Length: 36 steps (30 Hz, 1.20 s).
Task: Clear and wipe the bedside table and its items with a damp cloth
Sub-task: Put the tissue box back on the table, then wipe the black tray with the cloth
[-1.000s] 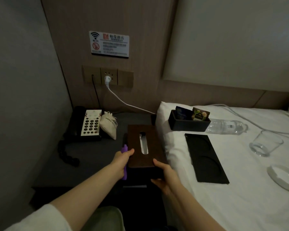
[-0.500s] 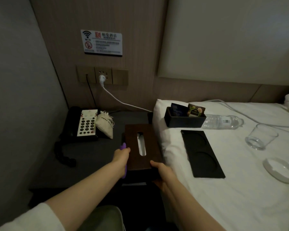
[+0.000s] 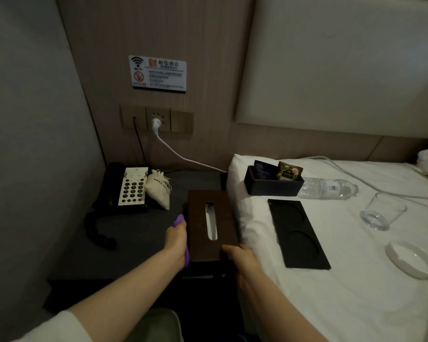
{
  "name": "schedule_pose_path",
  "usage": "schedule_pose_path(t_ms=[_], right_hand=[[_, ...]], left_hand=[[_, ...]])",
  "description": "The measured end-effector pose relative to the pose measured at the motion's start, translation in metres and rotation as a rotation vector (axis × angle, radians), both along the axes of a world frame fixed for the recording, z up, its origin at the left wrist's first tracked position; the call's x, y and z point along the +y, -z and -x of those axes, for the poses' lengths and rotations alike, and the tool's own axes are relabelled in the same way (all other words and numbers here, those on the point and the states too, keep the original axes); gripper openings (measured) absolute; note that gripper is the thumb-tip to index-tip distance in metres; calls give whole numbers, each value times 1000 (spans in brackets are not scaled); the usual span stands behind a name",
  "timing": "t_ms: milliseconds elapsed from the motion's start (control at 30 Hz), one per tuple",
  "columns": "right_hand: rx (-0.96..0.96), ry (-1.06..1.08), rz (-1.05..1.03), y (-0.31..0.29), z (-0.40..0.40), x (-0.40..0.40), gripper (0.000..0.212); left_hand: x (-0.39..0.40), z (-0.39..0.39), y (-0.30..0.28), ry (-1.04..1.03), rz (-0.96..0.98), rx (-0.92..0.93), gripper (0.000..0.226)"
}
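A dark brown tissue box [image 3: 211,223] stands on the dark bedside table [image 3: 134,233], close to the bed's edge. My left hand [image 3: 176,240] holds a purple cloth [image 3: 179,222] and presses it against the box's left side. My right hand [image 3: 240,257] grips the box's near right corner. At the back left of the table sit a black telephone [image 3: 129,187] with a white keypad and a small cream drawstring pouch [image 3: 158,188].
On the white bed [image 3: 356,280] lie a black box of sachets [image 3: 273,185], a black two-ring coaster tray [image 3: 298,233], a plastic water bottle [image 3: 328,188], a clear glass [image 3: 382,213] and a white ashtray [image 3: 412,257]. A white cable [image 3: 183,156] runs from the wall socket.
Both hands stay on the tissue box in about the same grip. The camera has shifted slightly, so the scene sits a little lower and further left in view.
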State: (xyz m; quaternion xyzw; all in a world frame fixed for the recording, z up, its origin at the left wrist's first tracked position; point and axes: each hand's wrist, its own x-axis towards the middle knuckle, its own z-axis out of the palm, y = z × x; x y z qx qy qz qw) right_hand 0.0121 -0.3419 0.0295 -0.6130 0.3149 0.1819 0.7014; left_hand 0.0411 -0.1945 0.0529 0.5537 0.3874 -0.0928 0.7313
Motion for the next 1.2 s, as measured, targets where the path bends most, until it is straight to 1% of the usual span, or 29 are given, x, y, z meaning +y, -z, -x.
schedule_pose_path(t_ms=[167, 267, 300, 400, 500, 600, 700, 733, 767, 833, 900, 967, 1033, 1100, 1133, 1200], right_hand=[[4, -68, 65, -16, 3, -5, 51], [-45, -112, 130, -17, 7, -8, 36], [-83, -109, 156, -16, 6, -9, 36], [-192, -104, 250, -27, 3, -10, 48], [-336, -117, 437, -44, 2, -16, 62], [-480, -138, 672, -65, 1, -37, 59], [-586, -120, 957, -89, -4, -75, 55], [-571, -124, 1052, -95, -7, -90, 55], [-507, -144, 1138, -99, -10, -105, 55], [-301, -215, 1266, -101, -15, -133, 51], [-117, -269, 1301, -95, -15, -153, 48], [-9, -309, 1271, -84, -15, -166, 61], [46, -333, 1206, -74, -14, -171, 78], [39, -296, 1159, -68, -15, -169, 90], [30, -276, 1150, -67, -15, -166, 93], [24, -266, 1162, -64, -17, -160, 93]], left_hand=[[-1, 2, -2, -103, -41, -7, 51], [2, 5, -5, -107, -64, 4, 51], [3, 6, -5, -113, -61, 7, 51], [4, 10, -6, -127, -35, 1, 50], [5, 13, -10, -151, 3, -16, 48], [6, 17, -16, -188, 55, -30, 48], [8, 20, -20, -250, 108, -88, 46], [9, 19, -22, -269, 123, -110, 45], [10, 19, -24, -280, 130, -126, 45], [8, 18, -27, -289, 140, -151, 45], [5, 18, -29, -285, 156, -161, 46], [0, 20, -31, -264, 180, -151, 46], [-5, 22, -30, -243, 213, -137, 44], [-9, 26, -30, -203, 254, -120, 42], [-11, 27, -30, -181, 275, -108, 41], [-13, 28, -31, -144, 298, -85, 38]])
